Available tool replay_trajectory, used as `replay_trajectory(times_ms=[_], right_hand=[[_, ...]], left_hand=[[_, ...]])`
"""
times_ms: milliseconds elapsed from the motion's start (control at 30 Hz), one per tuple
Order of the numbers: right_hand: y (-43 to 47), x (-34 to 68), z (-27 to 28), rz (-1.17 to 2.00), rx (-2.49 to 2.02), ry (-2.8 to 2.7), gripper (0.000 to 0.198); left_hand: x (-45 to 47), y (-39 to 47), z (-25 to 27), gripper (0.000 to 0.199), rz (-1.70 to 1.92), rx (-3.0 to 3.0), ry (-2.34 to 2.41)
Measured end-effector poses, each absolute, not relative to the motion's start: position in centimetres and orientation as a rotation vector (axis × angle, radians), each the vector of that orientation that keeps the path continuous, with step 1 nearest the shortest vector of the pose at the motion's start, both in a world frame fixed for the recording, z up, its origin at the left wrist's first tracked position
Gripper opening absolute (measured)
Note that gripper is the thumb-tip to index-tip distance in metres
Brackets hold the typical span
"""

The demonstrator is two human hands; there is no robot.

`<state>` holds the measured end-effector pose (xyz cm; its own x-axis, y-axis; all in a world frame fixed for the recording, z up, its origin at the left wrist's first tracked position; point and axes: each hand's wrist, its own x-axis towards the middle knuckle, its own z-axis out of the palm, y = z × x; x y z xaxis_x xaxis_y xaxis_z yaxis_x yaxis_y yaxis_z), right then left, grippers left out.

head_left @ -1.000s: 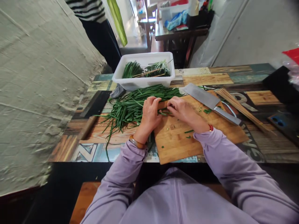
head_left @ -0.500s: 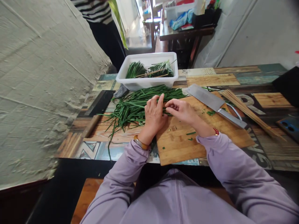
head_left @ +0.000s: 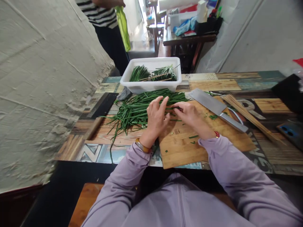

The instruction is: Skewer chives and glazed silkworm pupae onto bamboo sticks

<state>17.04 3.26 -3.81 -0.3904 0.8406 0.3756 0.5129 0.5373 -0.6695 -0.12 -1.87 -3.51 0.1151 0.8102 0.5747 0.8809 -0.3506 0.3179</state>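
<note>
A loose heap of long green chives (head_left: 132, 110) lies across the table and onto the left edge of a wooden cutting board (head_left: 182, 151). My left hand (head_left: 156, 116) rests at the right part of the heap, its fingers spread apart. Just right of it, my right hand (head_left: 188, 115) is closed in a pinch on chives over the board; the fingertips partly hide them. A cleaver (head_left: 208, 102) lies on the far right of the board, its blade pointing away to the left. Small green cuttings (head_left: 193, 136) are scattered over the wood.
Behind the heap stands a white plastic tub (head_left: 151, 85) with chive bundles and thin sticks. More bamboo skewers (head_left: 251, 115) lie right of the cleaver, with a phone (head_left: 290, 134) beyond. At the left is a dark flat blade-like piece (head_left: 104, 105). Another person (head_left: 109, 34) holds a yellow-green bag.
My right hand has shifted slightly right, away from my left hand, with chives at its fingertips. The other person's hand and yellow-green bag have come further into view.
</note>
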Motion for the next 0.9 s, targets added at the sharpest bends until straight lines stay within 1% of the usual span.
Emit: replay_trajectory(times_ms=[100,167,233,300,400,467,567,700,767,900], right_hand=[[4.0,17.4,-3.6,0.814,-1.172,-1.800,0.019],[4.4,17.5,-3.6,0.984,-1.150,-1.616,0.021],[4.5,17.5,-3.5,1.108,-1.102,-1.462,0.024],[4.5,17.5,-3.4,1.194,-1.071,-1.365,0.027],[4.2,17.4,-3.2,1.270,-1.050,-1.326,0.031],[4.0,17.4,-3.1,1.280,-1.024,-1.362,0.030],[3.6,17.2,-3.1,1.245,-0.964,-1.466,0.026],[3.2,17.0,-3.3,1.159,-0.937,-1.634,0.024],[3.1,17.0,-3.3,1.139,-0.936,-1.680,0.024],[3.1,16.9,-3.2,1.197,-0.917,-1.661,0.023]], left_hand=[[-0.9,-1.8,-2.8,0.051,-1.265,-2.053,-1.717],[-1.2,-1.8,-2.5,0.038,-1.361,-1.970,-1.705],[-1.2,-1.8,-2.3,0.026,-1.422,-1.988,-1.677],[-1.0,-1.9,-2.3,0.018,-1.469,-2.069,-1.654],[-0.6,-1.9,-2.4,0.015,-1.577,-2.217,-1.730],[-0.4,-1.8,-2.4,0.014,-1.716,-2.307,-1.853],[-0.2,-1.7,-2.5,0.017,-2.057,-2.352,-2.044],[-0.2,-1.5,-2.6,0.023,-2.565,-2.230,-2.181],[-0.2,-1.5,-2.6,0.025,-2.661,-2.136,-2.229],[-0.3,-1.4,-2.6,0.023,-2.697,-2.072,-2.278]])
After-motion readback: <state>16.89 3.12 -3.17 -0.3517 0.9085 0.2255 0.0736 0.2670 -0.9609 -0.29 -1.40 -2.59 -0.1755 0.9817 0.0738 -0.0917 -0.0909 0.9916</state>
